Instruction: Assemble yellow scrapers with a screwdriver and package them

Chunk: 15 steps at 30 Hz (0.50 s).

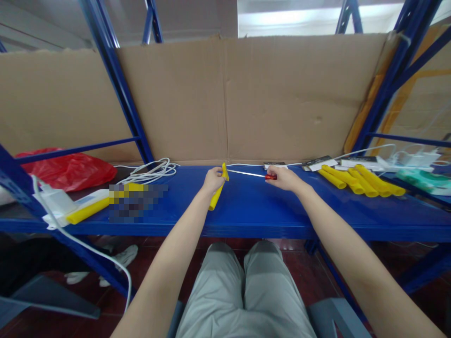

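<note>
My left hand (213, 181) is closed around a yellow plastic piece (224, 172), whose upper end stands up beside my fingers. A yellow tube (216, 199) slants down from under that hand toward the shelf's front edge; I cannot tell whether it is joined to the piece. In my right hand (284, 178) is a screwdriver (251, 174), gripped by its red handle. Its long metal shaft points left, the tip at or very near the yellow piece. Both hands are just above the blue shelf (246, 206).
Several yellow tubes (366, 182) lie at the right beside black-and-white packets (319, 163). Leftward are a coiled white cable (151, 170), a red plastic bag (70, 169) and another yellow tube (88, 210). Cardboard (282, 98) stands behind; blue posts (123, 89) frame the shelf.
</note>
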Each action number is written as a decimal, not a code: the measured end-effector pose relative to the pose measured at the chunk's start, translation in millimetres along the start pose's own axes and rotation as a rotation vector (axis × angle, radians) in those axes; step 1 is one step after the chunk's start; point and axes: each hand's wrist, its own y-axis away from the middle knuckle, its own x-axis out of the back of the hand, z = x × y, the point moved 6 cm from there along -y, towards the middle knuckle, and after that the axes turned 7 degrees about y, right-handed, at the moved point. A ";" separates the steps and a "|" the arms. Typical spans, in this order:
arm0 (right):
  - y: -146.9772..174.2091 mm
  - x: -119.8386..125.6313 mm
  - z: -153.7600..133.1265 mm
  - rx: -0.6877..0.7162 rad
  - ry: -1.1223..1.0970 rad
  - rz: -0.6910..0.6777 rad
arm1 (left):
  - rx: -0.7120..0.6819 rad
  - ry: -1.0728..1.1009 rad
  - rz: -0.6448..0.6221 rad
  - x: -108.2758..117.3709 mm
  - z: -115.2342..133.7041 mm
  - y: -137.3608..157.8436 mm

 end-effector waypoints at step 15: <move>3.1 4.3 -4.0 -0.063 0.114 -0.024 | -0.005 -0.040 -0.005 0.4 -0.4 -1.2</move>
